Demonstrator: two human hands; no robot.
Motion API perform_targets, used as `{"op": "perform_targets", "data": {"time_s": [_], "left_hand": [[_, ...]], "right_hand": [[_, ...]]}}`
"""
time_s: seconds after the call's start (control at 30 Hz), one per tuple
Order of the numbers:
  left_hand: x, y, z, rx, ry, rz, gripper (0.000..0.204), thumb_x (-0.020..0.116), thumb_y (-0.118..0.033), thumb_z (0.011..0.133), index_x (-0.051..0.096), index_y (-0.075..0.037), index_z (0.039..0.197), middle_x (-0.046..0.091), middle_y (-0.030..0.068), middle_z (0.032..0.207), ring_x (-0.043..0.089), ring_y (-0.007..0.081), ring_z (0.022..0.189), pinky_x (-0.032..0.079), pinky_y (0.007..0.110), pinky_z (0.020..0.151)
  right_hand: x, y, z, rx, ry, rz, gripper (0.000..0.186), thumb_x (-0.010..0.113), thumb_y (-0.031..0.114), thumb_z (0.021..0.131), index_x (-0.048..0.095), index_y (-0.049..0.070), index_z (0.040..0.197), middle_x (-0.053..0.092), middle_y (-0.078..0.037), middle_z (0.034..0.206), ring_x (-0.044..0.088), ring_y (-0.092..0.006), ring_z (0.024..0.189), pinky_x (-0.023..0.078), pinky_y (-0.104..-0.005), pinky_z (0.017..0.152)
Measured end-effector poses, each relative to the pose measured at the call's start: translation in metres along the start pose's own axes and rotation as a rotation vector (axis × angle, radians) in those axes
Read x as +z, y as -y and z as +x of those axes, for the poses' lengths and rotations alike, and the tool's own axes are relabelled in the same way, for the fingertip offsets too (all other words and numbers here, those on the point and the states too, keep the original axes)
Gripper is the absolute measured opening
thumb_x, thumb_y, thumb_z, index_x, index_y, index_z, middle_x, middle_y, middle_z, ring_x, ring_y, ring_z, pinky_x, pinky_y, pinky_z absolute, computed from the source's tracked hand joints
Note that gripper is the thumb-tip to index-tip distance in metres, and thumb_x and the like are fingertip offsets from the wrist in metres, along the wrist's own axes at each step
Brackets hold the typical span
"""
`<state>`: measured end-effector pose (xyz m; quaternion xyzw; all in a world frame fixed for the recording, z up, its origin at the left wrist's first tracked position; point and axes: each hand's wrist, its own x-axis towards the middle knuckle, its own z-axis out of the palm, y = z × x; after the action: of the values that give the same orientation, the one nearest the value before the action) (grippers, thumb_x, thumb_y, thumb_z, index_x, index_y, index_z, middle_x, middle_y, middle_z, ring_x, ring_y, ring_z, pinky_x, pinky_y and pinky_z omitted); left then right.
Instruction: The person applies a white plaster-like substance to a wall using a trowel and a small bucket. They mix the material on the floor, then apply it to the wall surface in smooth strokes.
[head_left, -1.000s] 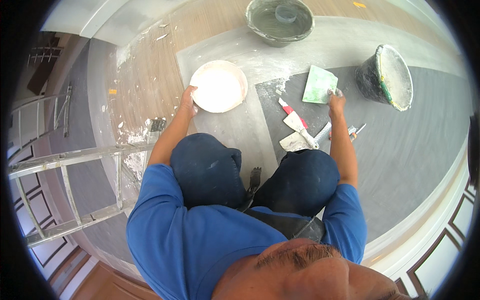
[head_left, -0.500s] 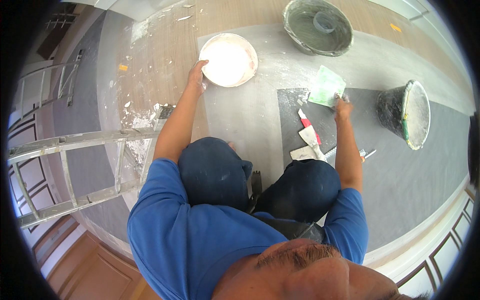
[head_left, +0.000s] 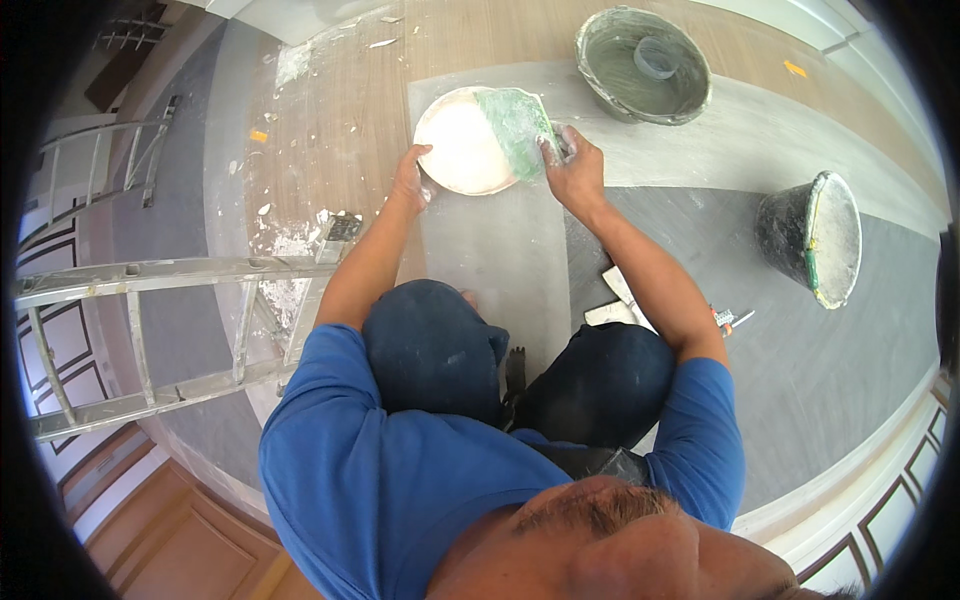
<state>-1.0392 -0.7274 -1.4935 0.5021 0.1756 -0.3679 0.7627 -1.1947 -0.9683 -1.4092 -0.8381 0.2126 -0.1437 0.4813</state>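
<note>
My left hand point(head_left: 408, 180) grips the left rim of a round bowl point(head_left: 450, 140) full of white, paste-like material. In my right hand point(head_left: 574, 168) is a flat green square spreader point(head_left: 512, 125), its blade over the bowl's right part; whether it touches the paste I cannot tell. Both arms reach forward past my bent knees. Putty knives and other hand tools point(head_left: 620, 285) lie on the grey sheet to the right, partly hidden by my right forearm.
A grey mixing tub point(head_left: 625, 85) with a small clear container inside stands at the back. A dark bucket point(head_left: 785, 240) with a whitened top is at right. An aluminium ladder point(head_left: 180, 268) lies or leans at left, a second one beyond it. White flakes are scattered over the floor covering.
My right hand has moved left and up with the green spreader, from above the hand tools to the bowl. My left hand still holds the bowl.
</note>
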Motion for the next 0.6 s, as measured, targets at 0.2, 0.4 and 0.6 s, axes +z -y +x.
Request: {"op": "perform_targets", "data": {"time_s": [0.2, 0.4, 0.6], "left_hand": [[0.038, 0.023, -0.007, -0.014, 0.044, 0.074, 0.069, 0.063, -0.041, 0.082, 0.051, -0.002, 0.138, 0.059, 0.0145, 0.135, 0.057, 0.0313, 0.124, 0.044, 0.046, 0.107], [0.053, 0.019, -0.019, 0.055, 0.150, -0.057, 0.070, 0.058, -0.042, 0.083, 0.049, -0.003, 0.141, 0.060, 0.0149, 0.134, 0.059, 0.0340, 0.122, 0.048, 0.049, 0.103], [0.072, 0.033, -0.034, -0.055, 0.150, -0.041, 0.068, 0.058, -0.038, 0.083, 0.050, -0.003, 0.140, 0.062, 0.0153, 0.131, 0.062, 0.0340, 0.117, 0.051, 0.047, 0.100]], "right_hand": [[-0.079, -0.022, -0.038, 0.020, -0.164, -0.046, 0.026, 0.069, 0.016, 0.092, 0.067, 0.002, 0.114, 0.072, -0.021, 0.096, 0.067, -0.0221, 0.086, 0.052, -0.0350, 0.079], [-0.197, -0.159, -0.121, 0.249, -0.522, -0.063, 0.030, 0.064, 0.016, 0.097, 0.064, -0.004, 0.120, 0.071, -0.012, 0.105, 0.066, -0.0189, 0.094, 0.051, -0.0320, 0.084], [-0.231, -0.248, -0.225, 0.681, -0.662, 0.412, 0.033, 0.064, 0.016, 0.096, 0.064, -0.005, 0.122, 0.072, -0.016, 0.103, 0.068, -0.0253, 0.092, 0.053, -0.0349, 0.081]]}}
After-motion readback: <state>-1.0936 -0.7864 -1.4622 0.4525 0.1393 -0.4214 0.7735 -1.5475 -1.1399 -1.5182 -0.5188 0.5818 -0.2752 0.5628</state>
